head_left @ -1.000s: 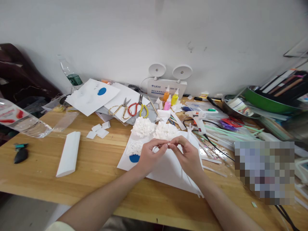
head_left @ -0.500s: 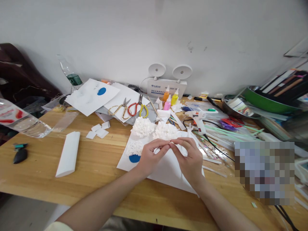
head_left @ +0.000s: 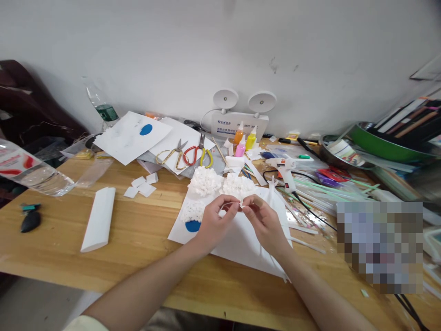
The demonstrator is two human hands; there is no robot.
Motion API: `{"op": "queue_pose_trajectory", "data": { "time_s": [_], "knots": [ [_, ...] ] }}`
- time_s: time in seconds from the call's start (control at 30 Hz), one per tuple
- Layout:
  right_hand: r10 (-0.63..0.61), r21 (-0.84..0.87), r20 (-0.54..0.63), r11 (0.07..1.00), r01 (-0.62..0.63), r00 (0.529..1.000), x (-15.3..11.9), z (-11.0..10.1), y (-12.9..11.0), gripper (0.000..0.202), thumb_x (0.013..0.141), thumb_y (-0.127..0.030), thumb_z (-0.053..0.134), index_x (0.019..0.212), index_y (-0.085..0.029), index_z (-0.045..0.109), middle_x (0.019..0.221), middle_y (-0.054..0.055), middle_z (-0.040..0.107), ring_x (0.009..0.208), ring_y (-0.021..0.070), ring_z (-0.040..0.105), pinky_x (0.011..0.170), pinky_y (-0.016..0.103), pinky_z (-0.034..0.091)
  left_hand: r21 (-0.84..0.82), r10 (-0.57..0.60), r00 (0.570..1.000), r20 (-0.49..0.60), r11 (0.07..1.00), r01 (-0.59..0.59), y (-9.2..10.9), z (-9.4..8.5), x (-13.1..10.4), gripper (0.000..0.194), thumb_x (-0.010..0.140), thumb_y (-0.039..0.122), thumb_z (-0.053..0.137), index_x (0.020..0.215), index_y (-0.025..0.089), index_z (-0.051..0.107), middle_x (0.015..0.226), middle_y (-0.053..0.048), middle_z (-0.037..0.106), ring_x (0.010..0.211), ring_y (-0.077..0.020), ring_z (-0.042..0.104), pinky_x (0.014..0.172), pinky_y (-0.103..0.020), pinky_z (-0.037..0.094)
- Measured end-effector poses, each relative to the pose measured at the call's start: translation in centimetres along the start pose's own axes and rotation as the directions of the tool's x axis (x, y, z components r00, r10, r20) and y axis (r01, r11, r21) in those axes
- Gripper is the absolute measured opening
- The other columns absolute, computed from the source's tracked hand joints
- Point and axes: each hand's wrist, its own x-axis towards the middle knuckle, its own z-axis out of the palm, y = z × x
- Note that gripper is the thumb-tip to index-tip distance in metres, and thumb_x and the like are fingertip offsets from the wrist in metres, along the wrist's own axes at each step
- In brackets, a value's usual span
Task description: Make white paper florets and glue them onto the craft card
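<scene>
My left hand (head_left: 217,223) and my right hand (head_left: 264,225) meet over a white paper sheet (head_left: 237,250), fingertips almost touching. Both pinch a small, thin white strip (head_left: 241,203); its exact shape is mostly hidden by the fingers. Just beyond the hands, bumpy white clusters of small pieces sit on the sheet: one at back left (head_left: 205,180), another at back right (head_left: 237,184), a third (head_left: 192,211) beside my left hand. Part of a blue disc (head_left: 193,226) shows at the edge of that third cluster.
Scissors (head_left: 174,154) and red-and-yellow-handled pliers (head_left: 199,154) lie behind the clusters. A glue gun (head_left: 285,172) with a black cord rests right of them, near scattered strips. Small colored bottles (head_left: 240,145) stand by the wall. Folded white paper (head_left: 98,219) lies left.
My right hand's fingers have curled in and shifted slightly left and down at the pinch. A bit more of the white strip shows between the fingertips.
</scene>
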Motion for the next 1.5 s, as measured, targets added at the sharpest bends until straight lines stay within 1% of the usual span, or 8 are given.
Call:
{"op": "queue_pose_trajectory", "data": {
  "time_s": [0.2,0.5,0.93,1.1,1.23,1.3,1.4,1.5],
  "knots": [
    [0.036,0.041,0.026,0.998,-0.037,0.999,-0.09,0.03,0.26,0.011,0.084,-0.030,0.045,0.081,-0.020,0.048,0.076,0.001,0.048,0.074,0.0134,0.048,0.068,0.026,0.041,0.068,0.021,1.000,0.017,0.997,-0.022,0.03,-0.10,0.03,0.014,0.079,0.028,0.051,0.080,0.016,0.058,0.078,-0.002,0.062,0.074,-0.0126,0.055,0.068,-0.022,0.044],
    [-0.060,-0.123,-0.093,0.991,0.048,0.994,-0.05,-0.04,0.38,0.007,0.083,-0.025,0.048,0.078,-0.020,0.049,0.074,0.001,0.049,0.072,0.0136,0.048,0.067,0.028,0.040,0.039,0.002,1.000,0.008,0.999,-0.002,0.31,0.07,0.03,0.015,0.077,0.024,0.053,0.081,0.016,0.065,0.082,-0.005,0.067,0.077,-0.0155,0.060,0.071,-0.025,0.046],
    [-0.114,-0.172,-0.286,0.983,0.066,0.952,-0.46,0.49,0.42,0.005,0.078,-0.022,0.056,0.083,-0.020,0.055,0.076,0.001,0.053,0.071,0.0138,0.051,0.068,0.030,0.043,-0.065,0.016,0.999,0.034,0.998,-0.014,-0.10,0.15,0.03,0.016,0.075,0.026,0.058,0.082,0.016,0.067,0.083,-0.007,0.067,0.080,-0.0177,0.060,0.073,-0.028,0.047],
    [-0.307,-0.358,-0.324,0.915,0.184,0.895,-0.64,0.68,0.50,0.010,0.077,-0.018,0.056,0.084,-0.023,0.061,0.078,0.002,0.055,0.075,0.0157,0.053,0.067,0.031,0.044,-0.065,0.006,0.999,0.045,0.998,-0.003,-0.30,0.04,0.03,0.018,0.075,0.029,0.058,0.083,0.017,0.068,0.083,-0.006,0.067,0.079,-0.0176,0.060,0.073,-0.029,0.048],
    [-0.437,-0.492,-0.274,0.829,0.265,0.857,-0.42,0.34,0.67,0.011,0.076,-0.015,0.057,0.081,-0.024,0.060,0.077,0.003,0.055,0.076,0.0178,0.051,0.069,0.034,0.043,-0.090,-0.015,0.997,0.070,0.996,0.021,-0.44,0.03,0.11,0.020,0.076,0.030,0.056,0.086,0.017,0.067,0.089,-0.006,0.068,0.084,-0.0186,0.061,0.077,-0.029,0.048],
    [-0.382,-0.438,-0.245,0.864,0.250,0.891,-0.20,0.15,0.70,0.007,0.077,-0.017,0.054,0.080,-0.023,0.057,0.077,0.004,0.054,0.077,0.0179,0.050,0.071,0.034,0.042,-0.116,-0.032,0.997,0.064,0.993,0.039,-0.49,0.09,0.15,0.020,0.076,0.030,0.057,0.087,0.016,0.066,0.090,-0.007,0.067,0.086,-0.0186,0.061,0.079,-0.030,0.048],
    [-0.181,-0.228,-0.144,0.963,0.146,0.973,0.09,-0.05,0.73,0.004,0.082,-0.022,0.048,0.079,-0.021,0.051,0.075,0.002,0.050,0.074,0.0157,0.049,0.068,0.031,0.042,-0.145,-0.051,0.998,0.031,0.988,0.055,-0.54,0.20,0.19,0.018,0.074,0.029,0.058,0.083,0.015,0.064,0.086,-0.006,0.066,0.082,-0.0170,0.061,0.077,-0.028,0.048],
    [-0.034,-0.036,-0.019,0.999,0.033,0.999,0.19,-0.17,0.73,0.008,0.084,-0.027,0.045,0.080,-0.021,0.048,0.076,0.001,0.048,0.071,0.0135,0.047,0.065,0.027,0.041,-0.145,-0.063,0.998,0.005,0.987,0.063,-0.51,0.26,0.23,0.014,0.073,0.028,0.059,0.076,0.015,0.061,0.077,-0.004,0.064,0.076,-0.0143,0.059,0.073,-0.026,0.048]
  ]
}}
